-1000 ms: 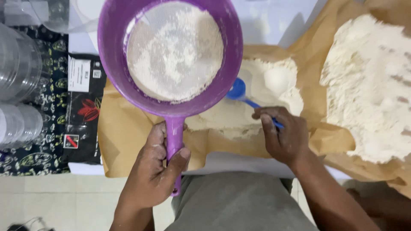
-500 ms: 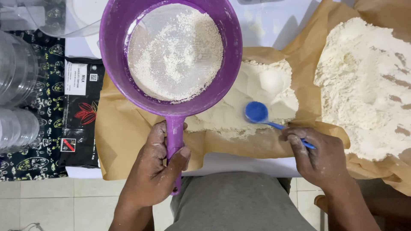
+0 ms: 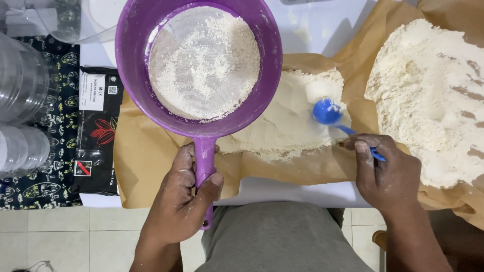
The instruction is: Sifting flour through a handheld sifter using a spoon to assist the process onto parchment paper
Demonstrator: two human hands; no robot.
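My left hand [image 3: 181, 201] grips the handle of a round purple sieve [image 3: 131, 75], held level above brown paper [image 3: 146, 156]. White coarse flour bits lie on its mesh. My right hand [image 3: 390, 174] holds a small blue spoon [image 3: 327, 112] by its handle, the bowl resting at the right edge of a smooth heap of sifted flour [image 3: 287, 121] under and beside the sieve. A larger, rough pile of flour [image 3: 433, 95] lies on the paper to the right of that hand.
A black printed packet [image 3: 98, 126] lies left of the paper on a patterned black cloth [image 3: 30, 176]. Clear plastic containers [image 3: 20, 80] stand at the far left and top left. White tabletop [image 3: 322, 25] shows behind; tiled floor below.
My right hand has drawn back to the right with the blue spoon, away from the sieve and onto the edge of the sifted heap. The flour left in the sieve looks thinner.
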